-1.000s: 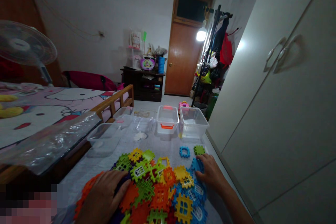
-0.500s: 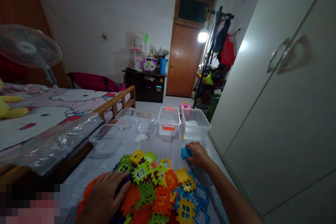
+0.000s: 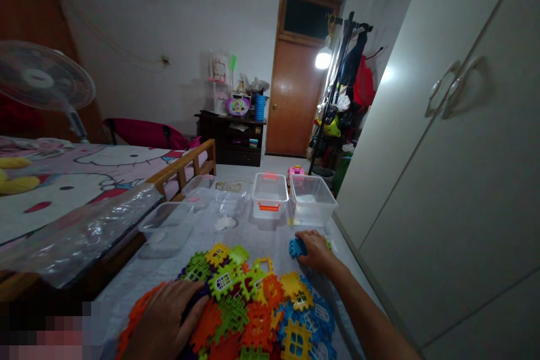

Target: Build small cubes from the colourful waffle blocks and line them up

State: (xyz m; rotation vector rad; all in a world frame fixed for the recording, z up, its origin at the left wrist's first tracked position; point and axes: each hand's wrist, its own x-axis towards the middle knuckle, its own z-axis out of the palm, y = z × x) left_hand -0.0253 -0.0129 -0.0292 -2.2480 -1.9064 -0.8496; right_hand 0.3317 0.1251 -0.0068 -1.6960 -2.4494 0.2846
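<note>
The right hand (image 3: 314,250) has its grip narrow on a blue piece (image 3: 296,248) at its fingertips, seemingly pinched there for control, while left of that grip the loosely spread left hand (image 3: 171,309) apparently steadies the multicoloured heap (image 3: 255,315).

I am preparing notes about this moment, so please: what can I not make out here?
All in the head view:
Blue piece: outline partly covered by the right hand.
Green piece: mostly hidden behind the same hand.
What lies under the left hand: that hand covers it.
Pile: near end cut off by the bottom edge.
</note>
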